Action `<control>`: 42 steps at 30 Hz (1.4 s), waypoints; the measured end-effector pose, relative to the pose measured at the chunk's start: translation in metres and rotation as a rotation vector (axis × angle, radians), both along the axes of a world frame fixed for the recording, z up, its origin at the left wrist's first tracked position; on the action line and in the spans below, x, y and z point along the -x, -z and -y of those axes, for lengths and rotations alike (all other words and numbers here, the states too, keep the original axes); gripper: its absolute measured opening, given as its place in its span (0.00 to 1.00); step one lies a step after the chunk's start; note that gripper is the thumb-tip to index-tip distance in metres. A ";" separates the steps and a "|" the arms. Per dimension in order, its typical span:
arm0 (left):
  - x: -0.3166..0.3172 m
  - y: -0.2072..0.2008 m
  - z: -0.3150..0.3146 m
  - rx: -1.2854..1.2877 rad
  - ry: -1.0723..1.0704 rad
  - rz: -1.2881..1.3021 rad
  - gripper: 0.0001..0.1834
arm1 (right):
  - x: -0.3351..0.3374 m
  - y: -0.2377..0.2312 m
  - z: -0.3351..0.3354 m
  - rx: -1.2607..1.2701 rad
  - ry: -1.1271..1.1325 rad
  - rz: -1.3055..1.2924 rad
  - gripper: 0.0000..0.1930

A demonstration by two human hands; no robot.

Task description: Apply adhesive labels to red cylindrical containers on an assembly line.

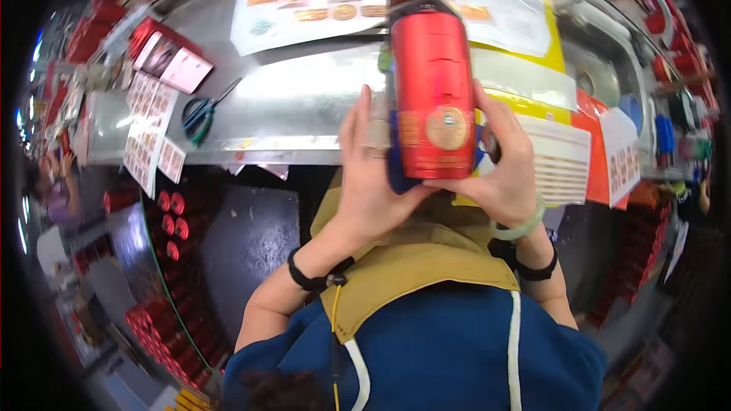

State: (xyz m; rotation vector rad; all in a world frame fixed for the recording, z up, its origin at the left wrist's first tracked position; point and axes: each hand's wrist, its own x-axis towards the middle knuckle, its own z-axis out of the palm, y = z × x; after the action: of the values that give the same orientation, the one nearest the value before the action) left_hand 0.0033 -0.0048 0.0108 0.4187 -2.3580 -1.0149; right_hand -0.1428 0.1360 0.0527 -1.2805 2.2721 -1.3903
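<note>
Red canister gripped between half-curled hands over counter edge; steel stretches leftward.

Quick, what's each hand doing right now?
Left hand: partly curled beside the red can; its grip can't be told.
Right hand: holding the can, thumb at its lower edge.

Between the left hand and right hand, the can gleams like smooth lacquered metal. Beyond them, the table is shiny steel, the sheet slick paper; below, the apron looks like matt cloth.
</note>
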 end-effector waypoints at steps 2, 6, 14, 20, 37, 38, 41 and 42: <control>0.007 -0.011 0.005 0.101 -0.035 0.004 0.64 | -0.004 -0.007 0.003 -0.082 0.029 -0.013 0.56; 0.020 -0.009 0.011 0.127 0.052 -0.038 0.61 | -0.004 -0.005 -0.005 -0.053 0.042 -0.001 0.54; 0.015 -0.008 0.012 0.013 0.138 0.002 0.56 | 0.014 0.007 -0.012 -0.022 0.111 0.644 0.28; 0.012 0.000 0.027 -0.251 0.277 0.097 0.61 | 0.015 0.022 -0.021 0.058 0.082 0.760 0.20; 0.026 -0.028 0.038 -1.214 0.302 -0.057 0.44 | 0.008 0.025 -0.024 0.052 0.267 0.436 0.09; 0.026 -0.028 0.039 -1.218 0.296 -0.058 0.44 | 0.006 0.024 -0.025 0.047 0.263 0.439 0.09; 0.025 -0.026 0.039 -1.193 0.308 -0.041 0.43 | 0.005 0.021 -0.028 0.010 0.191 0.493 0.08; 0.024 -0.026 0.039 -1.184 0.293 -0.032 0.44 | 0.004 0.022 -0.026 0.006 0.193 0.492 0.08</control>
State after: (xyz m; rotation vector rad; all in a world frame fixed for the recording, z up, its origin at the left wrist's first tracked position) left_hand -0.0206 -0.0442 0.0372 0.4444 -1.5553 -2.4708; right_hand -0.1466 0.1619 0.0304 -0.6315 2.0805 -1.5629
